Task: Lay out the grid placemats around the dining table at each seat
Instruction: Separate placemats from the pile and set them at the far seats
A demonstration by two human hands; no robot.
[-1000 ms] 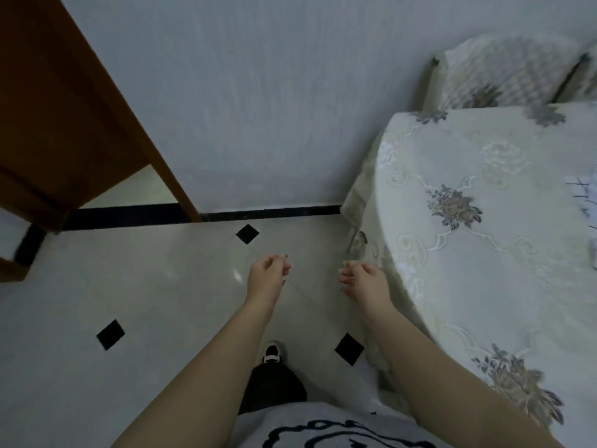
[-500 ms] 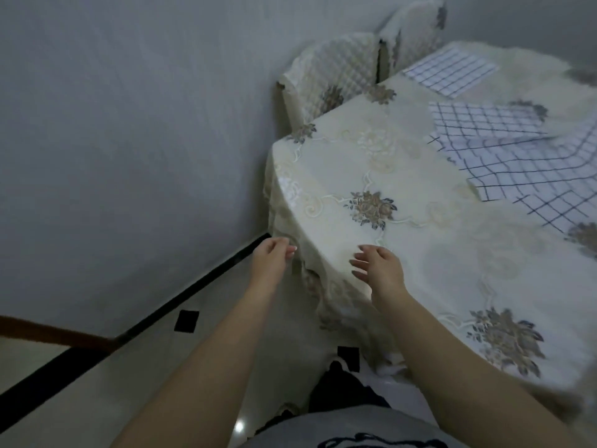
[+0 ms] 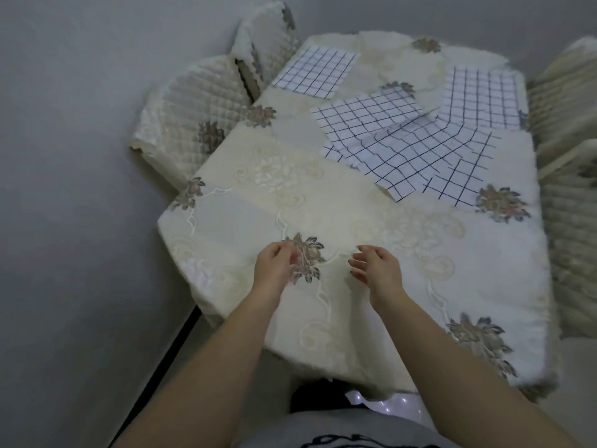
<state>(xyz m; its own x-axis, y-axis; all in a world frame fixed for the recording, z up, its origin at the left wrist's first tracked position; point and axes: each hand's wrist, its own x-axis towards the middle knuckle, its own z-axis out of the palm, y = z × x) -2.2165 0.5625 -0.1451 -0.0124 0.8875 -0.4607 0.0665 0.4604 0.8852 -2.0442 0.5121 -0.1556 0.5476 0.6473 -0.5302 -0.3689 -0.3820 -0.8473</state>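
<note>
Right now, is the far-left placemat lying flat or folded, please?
Flat: the far-left placemat lies fully spread, its whole grid showing.

White placemats (image 3: 316, 71) — dark grid (cream floral tablecloth (image 3: 258, 202))

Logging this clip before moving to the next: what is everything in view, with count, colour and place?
grid placemats: at least five, white with dark lines; one far left, one far right, the rest overlapping mid-table.
tablecloth: one, cream with floral embroidery, covering the table.
chair covers: two at left by the wall, more at right; cream, quilted.
wall: grey, at left.
left hand: empty, fingers loosely curled, over the near tablecloth.
right hand: empty, beside it.
</note>
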